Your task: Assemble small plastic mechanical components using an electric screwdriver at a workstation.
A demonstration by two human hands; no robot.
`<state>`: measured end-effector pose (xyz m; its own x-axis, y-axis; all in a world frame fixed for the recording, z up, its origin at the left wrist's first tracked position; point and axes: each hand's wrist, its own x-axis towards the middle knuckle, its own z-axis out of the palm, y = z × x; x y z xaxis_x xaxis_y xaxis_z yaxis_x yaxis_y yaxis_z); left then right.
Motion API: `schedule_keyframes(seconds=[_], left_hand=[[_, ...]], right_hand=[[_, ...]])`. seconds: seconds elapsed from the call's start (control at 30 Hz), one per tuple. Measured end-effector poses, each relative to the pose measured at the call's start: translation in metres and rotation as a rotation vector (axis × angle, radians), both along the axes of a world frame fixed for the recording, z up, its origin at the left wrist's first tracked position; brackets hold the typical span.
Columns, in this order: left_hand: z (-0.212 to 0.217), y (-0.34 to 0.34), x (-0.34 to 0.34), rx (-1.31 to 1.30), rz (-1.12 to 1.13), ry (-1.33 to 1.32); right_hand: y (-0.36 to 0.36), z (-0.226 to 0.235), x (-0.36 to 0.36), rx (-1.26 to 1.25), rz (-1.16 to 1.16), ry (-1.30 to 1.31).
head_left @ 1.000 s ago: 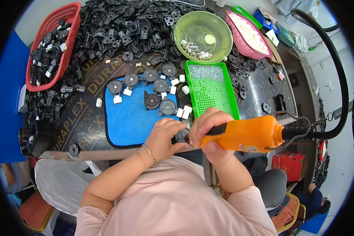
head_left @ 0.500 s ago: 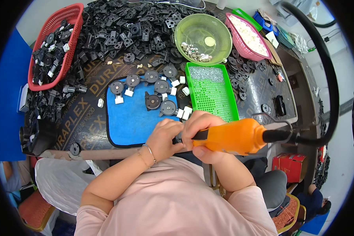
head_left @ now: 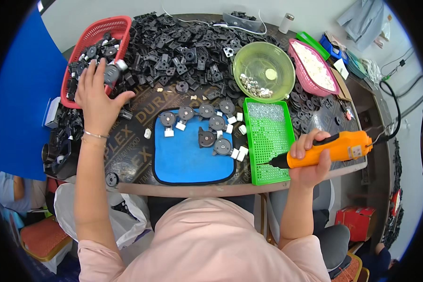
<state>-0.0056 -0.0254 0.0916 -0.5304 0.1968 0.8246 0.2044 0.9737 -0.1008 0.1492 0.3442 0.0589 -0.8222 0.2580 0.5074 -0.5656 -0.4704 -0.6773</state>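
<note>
Over the red basket (head_left: 125,40) at the left, my left hand (head_left: 97,104) is open with its fingers spread. Just beyond its fingertips is a round black part with a white end piece (head_left: 111,75); whether a finger touches it I cannot tell. My right hand (head_left: 309,170) is wrapped round an orange electric screwdriver (head_left: 345,146), whose black tip points left over the near part of the green perforated tray (head_left: 290,136). On the blue mat (head_left: 192,164) lie several round black parts (head_left: 222,146) with white end pieces.
A large heap of black plastic parts (head_left: 174,42) covers the back. Behind the green tray stands a green colander (head_left: 249,56) with small metal pieces, beside a pink basket (head_left: 300,70) of white pieces. The screwdriver's black cable (head_left: 395,103) runs up at the right.
My left hand has gone from beside the screwdriver near my body to the red basket and opened. The screwdriver has moved right, over the green tray. The view has shifted.
</note>
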Motion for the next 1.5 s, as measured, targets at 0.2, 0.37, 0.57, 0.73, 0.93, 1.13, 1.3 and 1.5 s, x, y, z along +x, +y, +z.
schedule_keyframes(seconds=[0.2,0.37,0.57,0.73,0.93,1.13,1.3,1.5], left_hand=[[-0.041,0.058,0.037,0.160,-0.772,-0.741],[-0.086,0.108,0.063,0.003,-0.849,-0.828],[-0.089,0.110,0.058,-0.055,-0.785,-0.755],[-0.077,0.101,0.072,0.251,-0.622,-0.843],[-0.074,0.127,0.120,0.530,-0.842,-1.203],[-0.105,0.161,0.138,0.427,-0.813,-1.181],[-0.112,0.173,0.138,0.435,-0.838,-1.041],[-0.105,0.169,0.136,0.520,-0.910,-1.143]], right_hand=[[0.008,-0.007,-0.002,0.227,-0.364,-0.010],[0.014,-0.024,-0.008,0.168,-0.451,-0.098],[0.017,-0.036,-0.008,0.250,-0.515,-0.143],[0.015,-0.037,-0.006,0.268,-0.546,-0.127],[0.017,-0.041,-0.005,0.258,-0.491,-0.162],[0.011,-0.042,-0.005,0.243,-0.518,-0.149],[0.014,-0.046,-0.006,0.221,-0.482,-0.193],[0.013,-0.030,-0.003,0.188,-0.536,-0.165]])
